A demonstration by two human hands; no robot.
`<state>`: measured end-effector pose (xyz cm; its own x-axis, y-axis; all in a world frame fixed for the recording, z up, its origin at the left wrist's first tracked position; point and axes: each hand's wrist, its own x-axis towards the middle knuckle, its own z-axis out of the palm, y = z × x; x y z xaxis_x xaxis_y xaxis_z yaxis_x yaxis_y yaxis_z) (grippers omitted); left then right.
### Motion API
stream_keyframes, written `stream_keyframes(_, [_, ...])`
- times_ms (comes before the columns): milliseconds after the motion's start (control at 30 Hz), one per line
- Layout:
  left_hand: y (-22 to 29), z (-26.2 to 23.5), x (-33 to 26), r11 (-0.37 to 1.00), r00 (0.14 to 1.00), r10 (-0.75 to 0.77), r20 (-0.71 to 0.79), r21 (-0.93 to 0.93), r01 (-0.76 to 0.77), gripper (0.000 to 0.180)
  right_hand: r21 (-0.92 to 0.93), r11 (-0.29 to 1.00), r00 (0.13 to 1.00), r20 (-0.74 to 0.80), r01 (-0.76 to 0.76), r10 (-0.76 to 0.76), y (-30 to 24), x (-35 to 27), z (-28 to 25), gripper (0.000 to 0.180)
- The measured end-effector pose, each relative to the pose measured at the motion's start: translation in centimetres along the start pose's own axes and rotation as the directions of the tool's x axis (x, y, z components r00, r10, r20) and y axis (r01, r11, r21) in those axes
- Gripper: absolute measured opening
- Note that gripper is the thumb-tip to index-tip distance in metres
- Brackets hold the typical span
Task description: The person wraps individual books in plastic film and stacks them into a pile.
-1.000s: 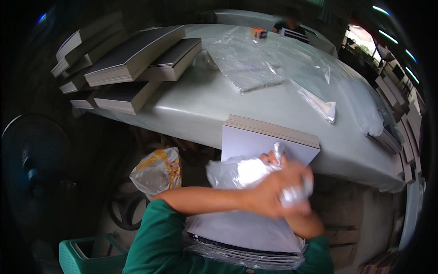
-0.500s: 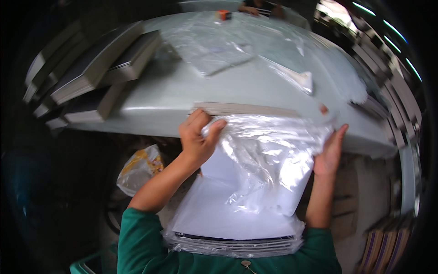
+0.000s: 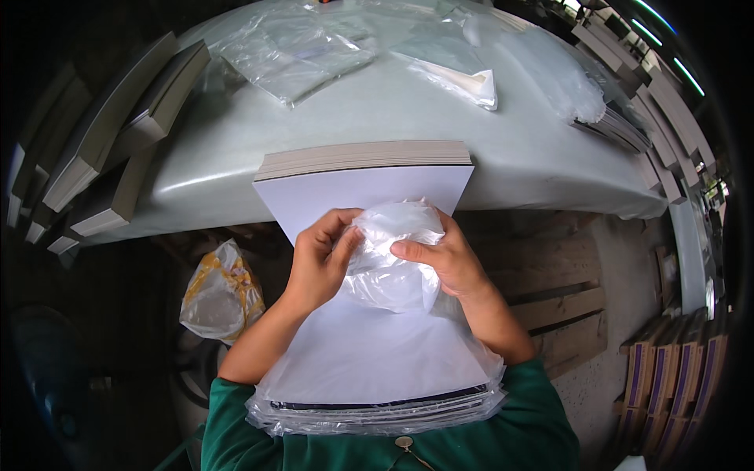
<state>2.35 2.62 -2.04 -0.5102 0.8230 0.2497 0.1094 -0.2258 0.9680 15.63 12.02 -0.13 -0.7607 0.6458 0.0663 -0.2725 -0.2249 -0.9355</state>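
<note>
Two-handed grip on film (image 3: 393,275)
Left hand (image 3: 320,250) and right hand (image 3: 452,261) clamp the film, now bunched where it was spread wide, baring the upper face of the stack (image 3: 353,188). Film overlaps its lower part, near the table (image 3: 542,157).

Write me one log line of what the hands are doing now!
left hand: gripping bunched clear plastic film; right hand: gripping same film; white-faced stack: at table edge; plastic-wrapped stack: before torso

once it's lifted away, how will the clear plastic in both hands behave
The clear plastic is likely floppy, since it bunches between the left hand and right hand; probably light, looking thin and translucent; perhaps slippery, given its glossy highlights.
</note>
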Motion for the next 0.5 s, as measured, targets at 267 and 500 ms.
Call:
stream_keyframes(267, [-0.1,-2.0,0.3,0.982,0.984,-0.127,0.122,0.154,0.108,0.019,0.152,0.988,0.990,-0.136,0.040,-0.019,3.9,0.5,-1.2,0.026])
stream_keyframes(500, [0.7,-1.7,0.2,0.993,0.991,-0.068,0.119,0.102,0.056,0.018,0.201,0.976,0.980,-0.197,0.079,-0.039,3.0,0.3,-0.8,0.015])
